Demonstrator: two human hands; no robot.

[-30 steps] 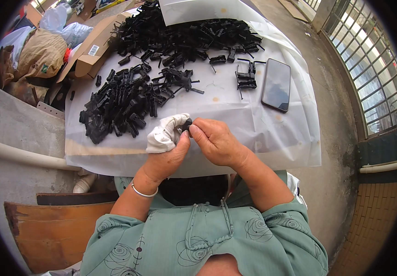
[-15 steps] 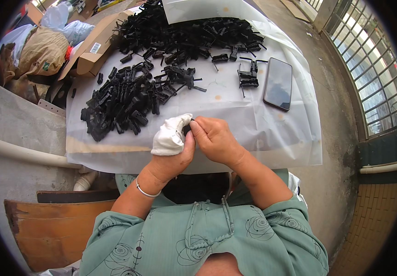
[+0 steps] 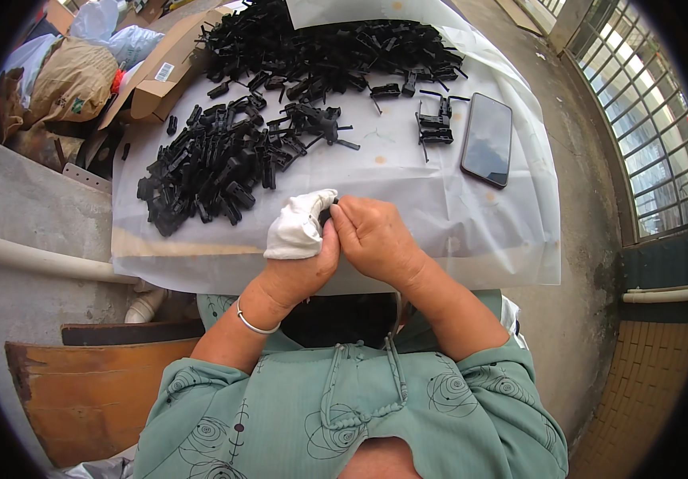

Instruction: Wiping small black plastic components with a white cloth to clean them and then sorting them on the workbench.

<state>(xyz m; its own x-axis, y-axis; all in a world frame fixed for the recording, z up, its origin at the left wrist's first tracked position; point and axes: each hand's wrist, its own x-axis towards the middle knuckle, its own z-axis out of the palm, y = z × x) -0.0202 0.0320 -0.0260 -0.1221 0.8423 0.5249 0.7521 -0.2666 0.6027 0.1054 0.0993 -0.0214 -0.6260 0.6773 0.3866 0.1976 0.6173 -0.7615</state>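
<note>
My two hands meet above the near edge of the sheeted table. White cloth (image 3: 292, 230) covers the fingers of my left hand (image 3: 308, 271), which is closed around a small black part (image 3: 327, 214). Only a dark bit of that part shows between cloth and thumb. Pressed against it from the other side, my right hand (image 3: 377, 239) is closed, thumb and curled fingers pinching its end. A heap of black plastic parts (image 3: 208, 164) lies beyond my left hand. Several similar parts with thin arms (image 3: 435, 126) sit apart, farther off to the right.
A larger pile of black parts (image 3: 320, 56) spreads over the table's far side. A dark phone (image 3: 488, 140) lies at the right on the white plastic sheet (image 3: 408, 188). At the left are an open cardboard box (image 3: 156, 84), bags (image 3: 73, 84) and a pipe (image 3: 49, 259).
Both hands keep their grip on the small black part and have barely shifted. The view has moved slightly, so the table sits a little higher in the picture.
</note>
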